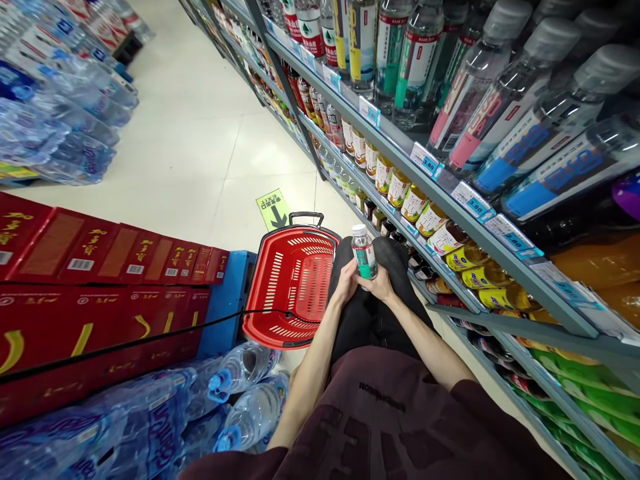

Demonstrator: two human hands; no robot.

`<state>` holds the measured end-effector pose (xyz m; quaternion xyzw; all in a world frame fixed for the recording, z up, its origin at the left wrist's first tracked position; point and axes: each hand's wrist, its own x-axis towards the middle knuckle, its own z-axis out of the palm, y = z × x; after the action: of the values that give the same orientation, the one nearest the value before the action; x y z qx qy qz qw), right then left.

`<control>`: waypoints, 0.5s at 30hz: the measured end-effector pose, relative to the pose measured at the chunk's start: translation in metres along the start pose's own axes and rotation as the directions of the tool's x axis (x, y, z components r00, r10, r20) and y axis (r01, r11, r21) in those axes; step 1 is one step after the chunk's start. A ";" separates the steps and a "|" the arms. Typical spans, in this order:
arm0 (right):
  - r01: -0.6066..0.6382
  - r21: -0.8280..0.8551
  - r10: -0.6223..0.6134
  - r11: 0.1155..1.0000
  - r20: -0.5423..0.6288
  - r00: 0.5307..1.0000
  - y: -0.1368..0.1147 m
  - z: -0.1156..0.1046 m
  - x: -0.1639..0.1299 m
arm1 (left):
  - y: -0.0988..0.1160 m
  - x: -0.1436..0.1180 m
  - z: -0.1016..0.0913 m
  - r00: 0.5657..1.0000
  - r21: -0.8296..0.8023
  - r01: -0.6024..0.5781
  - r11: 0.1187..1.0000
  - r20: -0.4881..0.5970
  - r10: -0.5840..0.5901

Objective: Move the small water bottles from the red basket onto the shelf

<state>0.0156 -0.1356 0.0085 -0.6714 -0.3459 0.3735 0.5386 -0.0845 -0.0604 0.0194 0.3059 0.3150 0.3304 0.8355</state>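
While both hands meet at the middle of the scene, their fingers (376, 275) are wrapped around a small bottle (363, 251) with a white cap and a teal-and-white label. The left hand (346, 283) cups the bottle from the left and the right hand (381, 284) closes on its lower part from the right, so the bottle stands upright between them, just above the person's dark trousers (367, 313). Bare forearms run back to a maroon shirt (390, 413) at the near edge.

Just left of the hands, a red shopping basket (295, 290) with a black handle sits on the pale tiled floor (200, 147), and nothing shows inside it. Beyond it, on the floor, lies a green sticker (273, 209) with a black arrow.

Along the right side, grey shelves (450, 193) with price tags run far into the aisle, packed with drink bottles: clear water on the upper level, yellow and amber drinks below. On the left, red cartons (100, 293) are stacked on a blue pallet (230, 287). Wrapped packs of large water bottles (150, 413) lie near left, and more are piled at the far left.
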 end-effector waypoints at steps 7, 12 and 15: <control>0.014 0.008 -0.014 1.000 0.000 1.000 0.001 0.000 0.000 | 0.001 -0.001 -0.001 1.000 0.018 -0.002 1.000 0.013 0.002; 0.031 -0.008 -0.031 0.999 0.011 0.999 -0.001 -0.001 0.000 | 0.000 0.000 -0.003 1.000 0.025 -0.006 1.000 0.026 0.005; 0.022 -0.018 -0.022 1.000 -0.006 1.000 -0.003 -0.001 -0.001 | 0.000 0.001 -0.004 1.000 0.023 -0.001 1.000 0.028 0.000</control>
<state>0.0156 -0.1358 0.0120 -0.6735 -0.3551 0.3622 0.5376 -0.0870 -0.0589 0.0167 0.3202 0.3072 0.3226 0.8361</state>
